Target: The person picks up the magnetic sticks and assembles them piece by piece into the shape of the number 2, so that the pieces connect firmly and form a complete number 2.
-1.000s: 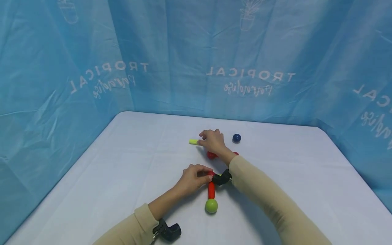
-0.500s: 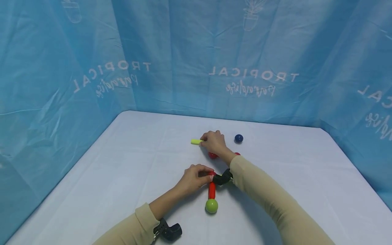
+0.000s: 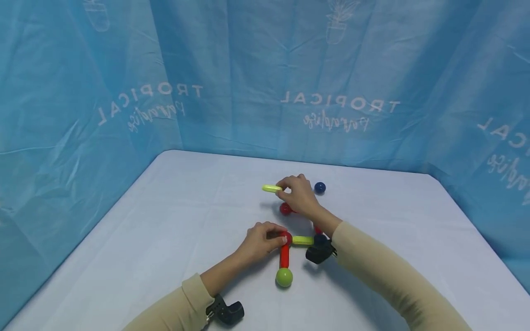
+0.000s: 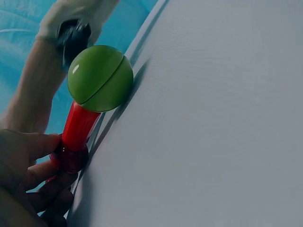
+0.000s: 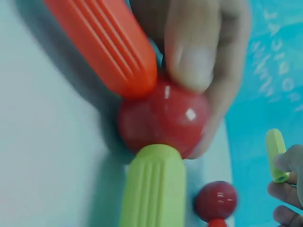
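Note:
My left hand [image 3: 261, 243] pinches a red ball [image 3: 288, 238]. A red rod [image 3: 284, 257] joins that ball to a green ball [image 3: 284, 277], and a yellow-green rod [image 3: 303, 240] runs right from it to a dark blue ball [image 3: 320, 238]. My right hand [image 3: 300, 196] pinches one end of a loose yellow-green rod [image 3: 271, 188], raised off the table; the right wrist view shows this rod [image 5: 276, 153] too, with an opening in its lower end. Beneath the right hand lie another red ball [image 3: 285, 209] and red rod parts [image 3: 317, 229], partly hidden by the forearm.
A second dark blue ball [image 3: 319, 187] sits behind the right hand on the white-covered table [image 3: 198, 197]. Blue printed sheeting [image 3: 248, 124] rises around the back and sides. A black camera [image 3: 229, 313] is strapped to each wrist.
The right hand has lifted the loose yellow-green rod off the table and shifted right. Its forearm moved right too, uncovering the attached yellow-green rod and a dark blue ball. The left hand stays put.

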### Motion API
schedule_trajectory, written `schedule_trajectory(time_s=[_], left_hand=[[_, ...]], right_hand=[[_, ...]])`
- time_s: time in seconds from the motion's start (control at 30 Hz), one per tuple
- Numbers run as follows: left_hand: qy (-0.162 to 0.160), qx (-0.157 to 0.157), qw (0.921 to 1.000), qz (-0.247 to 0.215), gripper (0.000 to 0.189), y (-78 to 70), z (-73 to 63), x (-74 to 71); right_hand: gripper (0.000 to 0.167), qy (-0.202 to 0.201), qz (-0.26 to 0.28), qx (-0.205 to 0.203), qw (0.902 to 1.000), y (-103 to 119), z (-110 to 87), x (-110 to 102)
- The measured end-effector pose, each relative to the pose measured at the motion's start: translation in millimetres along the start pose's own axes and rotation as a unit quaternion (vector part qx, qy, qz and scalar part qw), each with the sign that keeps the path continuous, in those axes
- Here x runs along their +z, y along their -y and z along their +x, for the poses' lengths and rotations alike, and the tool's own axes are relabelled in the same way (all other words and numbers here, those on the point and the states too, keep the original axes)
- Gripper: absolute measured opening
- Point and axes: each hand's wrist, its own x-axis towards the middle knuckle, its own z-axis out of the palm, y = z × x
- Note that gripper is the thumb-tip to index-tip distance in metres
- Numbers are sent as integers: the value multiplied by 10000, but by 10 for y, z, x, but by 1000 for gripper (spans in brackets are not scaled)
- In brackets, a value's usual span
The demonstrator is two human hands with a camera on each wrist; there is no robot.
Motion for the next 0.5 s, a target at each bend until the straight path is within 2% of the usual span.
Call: schedule_trajectory(time_s=[0.13,0.27,0.4,0.5], left_hand=[[-72,-63,10000,27,28,1,15,16],[-96,-84,9999,71,29,8,31,25],[-91,-115,9998,128,30,2,38,31],[-100,-109,9998,149,30,-9,42,33]], right_hand=[[24,-116,228,-181,9995,-25,-373,-286],[25,55,334,41,9994,-94,-839,-485],[24,304,411,363,9980,-190,-1277,-536],[23,520,436,574,9960,-249,-1537,-514]])
